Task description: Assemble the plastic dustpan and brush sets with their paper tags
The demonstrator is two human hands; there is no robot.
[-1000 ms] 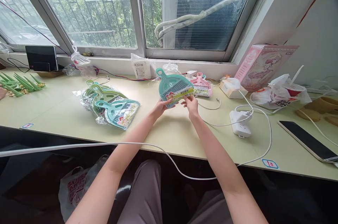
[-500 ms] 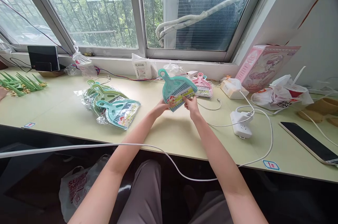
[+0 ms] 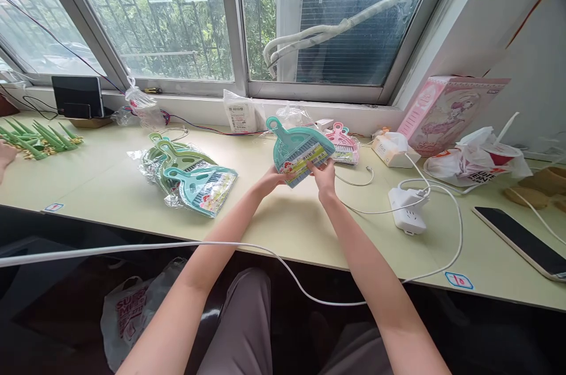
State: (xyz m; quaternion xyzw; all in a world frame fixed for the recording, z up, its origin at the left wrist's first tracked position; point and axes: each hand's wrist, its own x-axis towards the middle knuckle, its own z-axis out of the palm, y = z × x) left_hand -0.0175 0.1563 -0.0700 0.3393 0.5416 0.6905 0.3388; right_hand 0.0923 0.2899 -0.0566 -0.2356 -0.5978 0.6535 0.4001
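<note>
Both my hands hold a teal mini dustpan and brush set [image 3: 295, 145] by its lower edge, tilted, with its looped handle at the upper left. My left hand [image 3: 270, 181] grips the bottom left edge. On the lower right edge, my right hand [image 3: 323, 176] has its fingers closed. A colourful printed label runs across the brush bristles. To the left lies a pile of similar sets in clear wrap, with a teal dustpan set [image 3: 201, 186] on top of green ones [image 3: 179, 154]. Behind the held set, a pink dustpan set [image 3: 342, 142] lies on the table [image 3: 274, 230].
A white power strip [image 3: 407, 210] with cables, a phone [image 3: 517, 236] and a tissue box [image 3: 393, 148] lie to the right. One white cable [image 3: 132, 247] crosses over my forearms. Green plastic stems [image 3: 44, 138] and another person's hand [image 3: 5, 154] are at far left.
The view has shifted slightly, so the table items appear a little further right. Both hands keep holding the teal dustpan set in nearly the same pose.
</note>
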